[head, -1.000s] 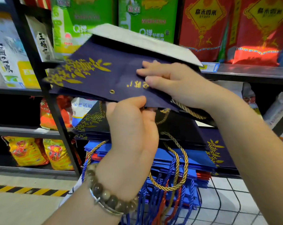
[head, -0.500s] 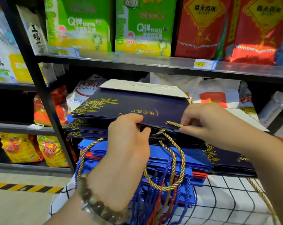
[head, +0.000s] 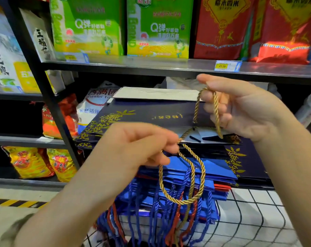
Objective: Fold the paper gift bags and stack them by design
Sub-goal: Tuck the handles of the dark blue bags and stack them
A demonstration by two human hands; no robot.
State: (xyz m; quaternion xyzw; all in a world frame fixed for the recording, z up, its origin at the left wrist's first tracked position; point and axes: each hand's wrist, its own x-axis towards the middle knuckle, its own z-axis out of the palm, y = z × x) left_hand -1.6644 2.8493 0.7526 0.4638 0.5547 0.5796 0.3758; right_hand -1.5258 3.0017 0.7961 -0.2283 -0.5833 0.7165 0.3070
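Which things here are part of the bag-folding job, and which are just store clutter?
Job: navy bag on top of the pile; lower gold handle pinched by left hand; upper gold handle held by right hand; blue bags underneath.
Lying about: green packs, red packs, yellow packs, price tag, shelf.

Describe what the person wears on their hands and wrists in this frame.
Nothing is worn on the hands: the left hand and the right hand are both bare, with no gloves. No sleeve reaches either wrist, and no watch or bracelet shows there in this view.
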